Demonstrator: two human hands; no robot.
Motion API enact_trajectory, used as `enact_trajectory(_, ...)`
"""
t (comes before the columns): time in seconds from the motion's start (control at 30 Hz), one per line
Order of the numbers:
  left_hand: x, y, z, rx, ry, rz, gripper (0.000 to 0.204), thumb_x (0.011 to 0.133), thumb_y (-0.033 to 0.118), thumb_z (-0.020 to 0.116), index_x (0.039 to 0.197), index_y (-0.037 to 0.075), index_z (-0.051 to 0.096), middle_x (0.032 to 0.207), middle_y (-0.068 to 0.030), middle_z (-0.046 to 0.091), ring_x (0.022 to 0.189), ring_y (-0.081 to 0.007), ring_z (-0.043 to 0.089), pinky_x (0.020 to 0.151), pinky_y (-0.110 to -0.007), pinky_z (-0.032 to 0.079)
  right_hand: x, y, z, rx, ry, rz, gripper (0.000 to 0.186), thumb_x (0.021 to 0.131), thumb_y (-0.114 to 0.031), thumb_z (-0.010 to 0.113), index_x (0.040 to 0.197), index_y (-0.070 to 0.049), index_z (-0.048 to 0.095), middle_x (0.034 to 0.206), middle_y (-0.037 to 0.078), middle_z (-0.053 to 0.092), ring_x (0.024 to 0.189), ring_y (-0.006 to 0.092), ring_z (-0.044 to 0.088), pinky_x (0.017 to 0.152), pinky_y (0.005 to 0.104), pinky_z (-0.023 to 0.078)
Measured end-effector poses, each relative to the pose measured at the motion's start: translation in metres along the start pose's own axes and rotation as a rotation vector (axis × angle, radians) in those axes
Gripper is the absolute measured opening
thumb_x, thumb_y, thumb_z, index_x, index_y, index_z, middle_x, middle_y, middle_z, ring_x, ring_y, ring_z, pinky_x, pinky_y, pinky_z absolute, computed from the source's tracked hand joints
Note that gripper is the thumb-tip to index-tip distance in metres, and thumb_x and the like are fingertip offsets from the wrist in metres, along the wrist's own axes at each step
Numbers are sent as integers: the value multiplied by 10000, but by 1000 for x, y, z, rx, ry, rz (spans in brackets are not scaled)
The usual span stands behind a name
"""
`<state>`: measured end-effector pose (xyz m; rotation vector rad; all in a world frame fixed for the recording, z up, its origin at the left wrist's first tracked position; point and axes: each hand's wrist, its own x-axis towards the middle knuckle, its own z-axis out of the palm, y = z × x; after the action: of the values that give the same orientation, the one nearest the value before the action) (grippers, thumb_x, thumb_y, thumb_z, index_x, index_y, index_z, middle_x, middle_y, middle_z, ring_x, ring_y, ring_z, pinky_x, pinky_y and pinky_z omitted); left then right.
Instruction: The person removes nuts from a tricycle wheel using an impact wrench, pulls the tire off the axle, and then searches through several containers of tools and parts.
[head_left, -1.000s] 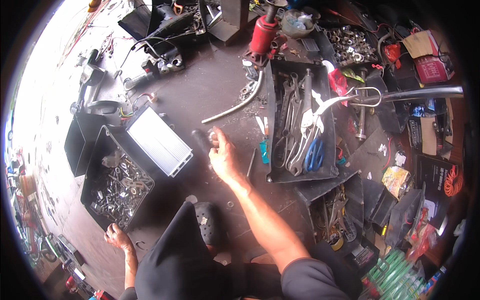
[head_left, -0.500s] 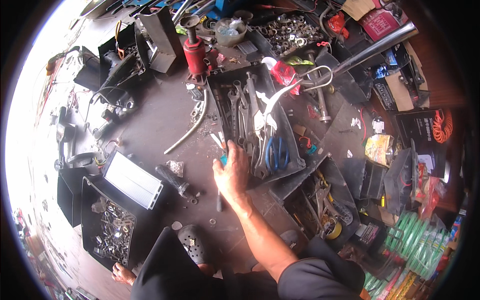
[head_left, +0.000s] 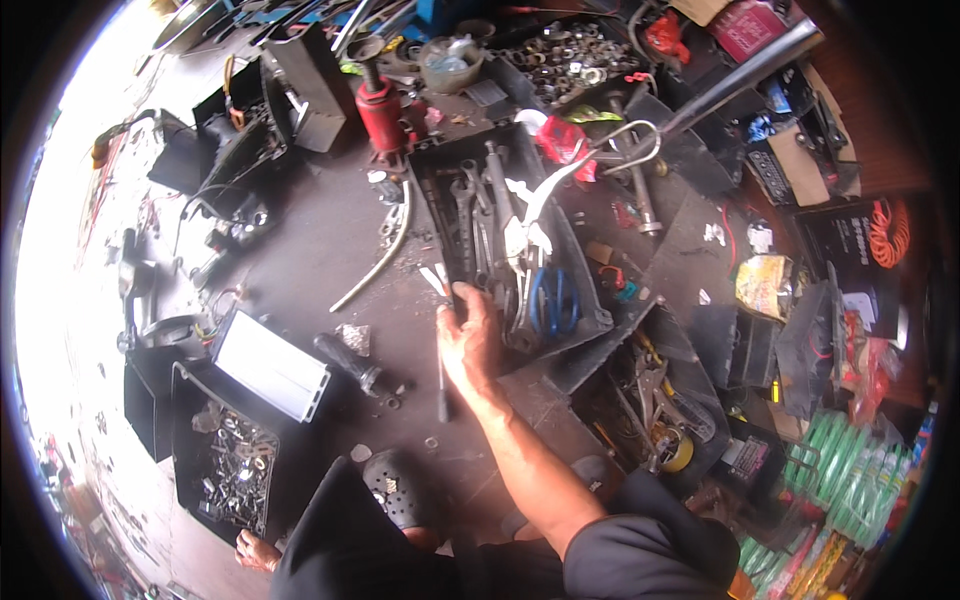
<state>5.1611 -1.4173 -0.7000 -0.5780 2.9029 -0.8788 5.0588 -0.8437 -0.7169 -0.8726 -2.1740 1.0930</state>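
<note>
My right hand (head_left: 469, 345) is at the near left corner of a long black tool tray (head_left: 590, 295), thumb and fingers pinched together on something hidden. The tray holds several wrenches (head_left: 466, 215) and white-headed shears (head_left: 530, 235) with blue handles (head_left: 553, 303). Below this hand is a thin rod with a dark handle (head_left: 444, 405); I cannot tell whether it is held. My left hand (head_left: 257, 552), partly hidden behind my knee, has bent fingers beside the near corner of a black bin (head_left: 180, 478) of small metal parts; its grasp is unclear.
A red bottle jack (head_left: 378, 115) stands beyond the tray. A curved pale hose (head_left: 385, 255) and a silver finned box (head_left: 270, 365) are to the left. Another black bin (head_left: 700, 390) with pliers and yellow tape sits at right, near bundled green packages (head_left: 850, 465).
My right thumb has closed toward the fingers, covering a teal piece seen before. The left hand has shifted slightly right in the view, as has the bin, with a small head movement.
</note>
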Motion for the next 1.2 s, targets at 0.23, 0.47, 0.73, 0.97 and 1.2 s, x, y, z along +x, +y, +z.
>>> enact_trajectory(0.23, 5, 14, 2, 10, 26, 2, 213, 929, 145, 449, 1056, 128, 619, 1169, -24, 631, 1085, -248, 565, 1029, -423, 380, 1, -7, -4, -23, -117, 93, 351, 806, -120, 692, 1121, -22, 572, 1014, 164, 603, 945, 334, 591, 847, 404, 471)
enact_trajectory(0.47, 14, 20, -3, 10, 46, 24, 217, 932, 151, 443, 1057, 131, 619, 1171, -20, 631, 1092, -250, 560, 1030, -422, 381, 0, -8, -3, -28, -129, 90, 377, 803, -115, 707, 1136, -20, 560, 1024, 172, 605, 936, 355, 597, 834, 413, 479)
enact_trajectory(0.73, 18, 30, -8, 11, 72, 41, 221, 935, 157, 437, 1058, 135, 619, 1173, -15, 630, 1099, -252, 555, 1030, -420, 381, -1, -16, -3, 18, -92, 105, 364, 783, -101, 711, 1114, -31, 577, 983, 171, 611, 900, 350, 601, 789, 415, 482)
enact_trajectory(0.97, 23, 54, -10, -29, 84, 143, 225, 939, 164, 431, 1060, 139, 619, 1174, -11, 630, 1106, -254, 550, 1031, -418, 381, -1, -15, -1, -5, -84, 60, 386, 782, -111, 693, 1127, -19, 547, 964, 182, 574, 840, 359, 586, 734, 440, 480)
enact_trajectory(1.2, 27, 70, -7, -25, 107, 175, 229, 942, 170, 425, 1061, 143, 619, 1176, -7, 630, 1114, -256, 545, 1031, -417, 381, -2, -10, -7, 50, -63, 80, 409, 779, -91, 693, 1145, -10, 528, 1018, 203, 588, 928, 380, 589, 809, 454, 479)
